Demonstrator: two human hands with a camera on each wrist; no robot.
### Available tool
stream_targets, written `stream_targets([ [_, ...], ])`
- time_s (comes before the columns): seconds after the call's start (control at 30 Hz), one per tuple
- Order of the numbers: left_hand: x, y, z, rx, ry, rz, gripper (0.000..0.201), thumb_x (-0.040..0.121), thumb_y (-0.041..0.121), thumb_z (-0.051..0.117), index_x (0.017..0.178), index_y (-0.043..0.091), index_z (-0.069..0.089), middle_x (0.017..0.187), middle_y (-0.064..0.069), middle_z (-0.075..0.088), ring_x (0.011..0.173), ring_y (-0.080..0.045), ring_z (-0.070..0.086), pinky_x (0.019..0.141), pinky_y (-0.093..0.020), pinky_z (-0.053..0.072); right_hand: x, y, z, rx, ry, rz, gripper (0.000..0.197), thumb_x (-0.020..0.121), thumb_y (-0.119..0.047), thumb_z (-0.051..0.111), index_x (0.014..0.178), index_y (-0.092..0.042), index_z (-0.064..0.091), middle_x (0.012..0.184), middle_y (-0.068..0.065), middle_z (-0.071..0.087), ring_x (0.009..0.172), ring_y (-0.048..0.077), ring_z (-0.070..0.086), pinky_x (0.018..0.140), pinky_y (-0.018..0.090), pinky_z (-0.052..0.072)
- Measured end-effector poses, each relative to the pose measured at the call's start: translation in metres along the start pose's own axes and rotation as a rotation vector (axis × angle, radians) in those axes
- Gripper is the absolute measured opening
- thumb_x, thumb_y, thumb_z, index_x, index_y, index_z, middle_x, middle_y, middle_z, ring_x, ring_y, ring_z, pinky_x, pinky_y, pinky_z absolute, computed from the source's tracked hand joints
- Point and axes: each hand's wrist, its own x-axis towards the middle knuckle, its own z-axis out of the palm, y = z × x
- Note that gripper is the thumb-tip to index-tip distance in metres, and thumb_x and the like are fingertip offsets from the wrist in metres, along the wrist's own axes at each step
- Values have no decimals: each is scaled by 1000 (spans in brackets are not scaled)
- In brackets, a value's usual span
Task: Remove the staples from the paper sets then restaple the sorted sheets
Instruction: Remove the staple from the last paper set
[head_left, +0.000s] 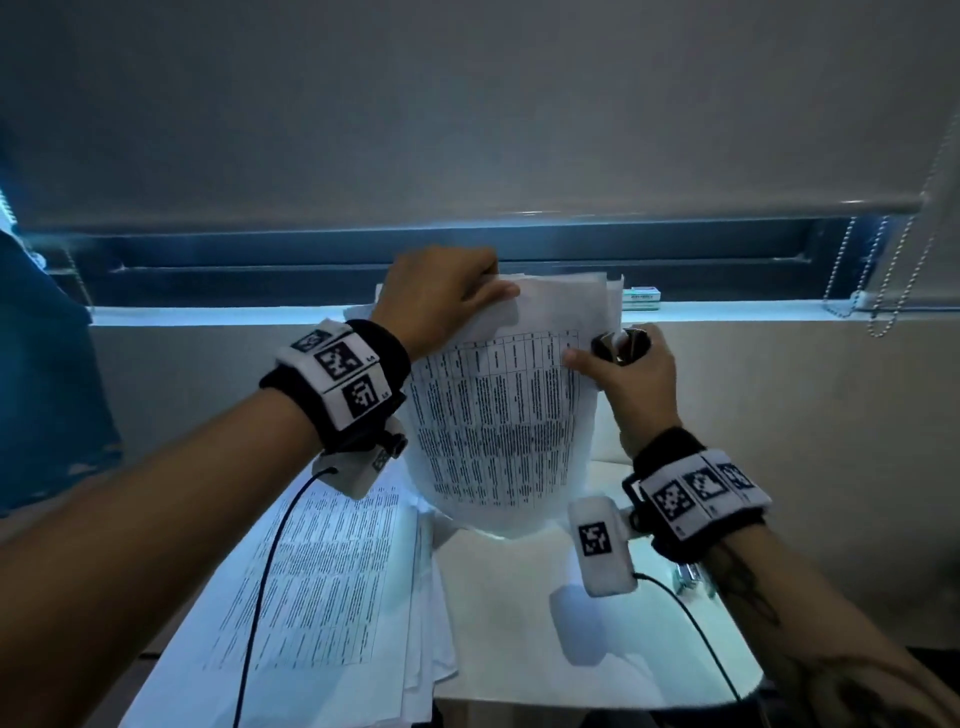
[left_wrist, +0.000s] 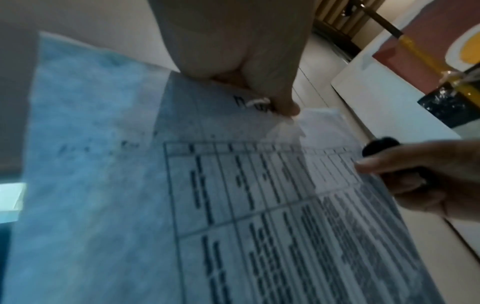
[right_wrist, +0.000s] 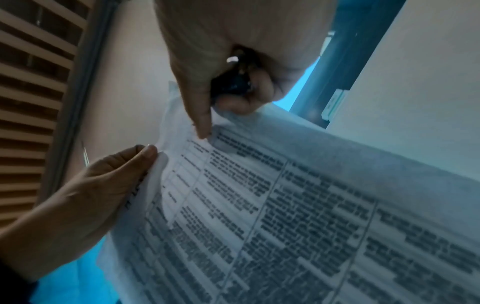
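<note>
A stapled paper set (head_left: 504, 415) printed with tables is held upright over the table. My left hand (head_left: 441, 296) grips its top left corner, thumb on the front. In the left wrist view a staple (left_wrist: 257, 101) shows beside that thumb on the paper set (left_wrist: 233, 205). My right hand (head_left: 623, 364) curls round a small black staple tool (head_left: 621, 345) with metal parts, and its thumb presses the sheet's right edge. The right wrist view shows the tool (right_wrist: 233, 84) in the right hand (right_wrist: 221, 61) above the paper set (right_wrist: 285, 205). There the left hand (right_wrist: 103, 185) holds the far corner.
A loose pile of printed sheets (head_left: 322, 582) lies on the white table (head_left: 545, 623) under my left forearm. A small staple box (head_left: 641, 298) sits on the window sill behind. A metal object (head_left: 688, 577) lies under my right wrist. Blind chains (head_left: 883, 291) hang at right.
</note>
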Motion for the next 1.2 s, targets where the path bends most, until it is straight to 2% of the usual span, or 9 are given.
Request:
stream_targets([
  [0.2,-7,-25,-15,-224,-13,-164,36,75,58,65,71,23,59,65,6,57,63,-11,51,55,-27,32,3,3,2,81,75,-4,47,63,1,81,72,-19,39,74,4,45,69,18,45,66,33,42],
  [0.37,-49,-59,-13,-1010,-79,-557,51,53,51,72,95,28,54,93,8,64,84,-8,59,75,-26,43,5,3,-7,138,74,-1,47,64,3,79,72,-19,37,71,2,42,59,14,40,55,25,39],
  [0.5,-77,-34,24,-1237,-28,-614,42,77,30,70,113,21,52,107,2,68,97,-12,65,83,-34,50,3,7,-3,157,99,8,48,65,3,78,74,-19,36,71,1,41,60,13,39,53,24,39],
  [0.6,-80,-23,34,-1214,65,-652,29,88,8,56,117,10,49,112,-10,65,94,-13,66,80,-28,56,1,6,-3,161,79,20,44,70,2,76,85,-19,39,79,2,46,63,12,44,48,15,42],
  [0.87,-60,-39,-1,-1103,140,-535,34,85,7,61,116,12,48,110,-8,64,97,-18,65,76,-27,57,-11,-19,12,56,-139,-52,42,75,1,72,108,-11,48,85,-5,57,57,-4,55,47,12,42],
  [1.0,-47,-83,-36,-1119,183,-606,30,88,-2,54,115,9,50,99,1,68,88,-10,67,72,-20,55,-19,-27,16,32,-307,116,41,76,-4,72,108,-11,49,79,1,54,45,2,46,40,13,36],
  [1.1,-55,-114,-37,-1031,-1,-805,18,90,1,52,106,9,54,100,-5,68,72,-6,68,61,-18,56,-47,-4,36,-79,-494,167,28,71,1,75,87,-9,54,70,1,54,51,4,46,40,15,35],
  [1.17,-77,-138,-21,-785,-186,-954,9,87,14,61,92,10,56,72,4,72,49,0,63,43,-14,50,-64,19,59,-121,-498,224,30,68,2,75,80,-11,51,69,0,52,58,10,47,42,16,35],
  [1.2,-90,-152,-10,-664,-314,-1008,29,79,28,69,95,7,58,69,4,71,49,-3,63,43,-18,50,-71,33,70,-138,-493,290,32,67,2,75,77,-13,49,69,0,51,59,12,46,42,18,35],
])
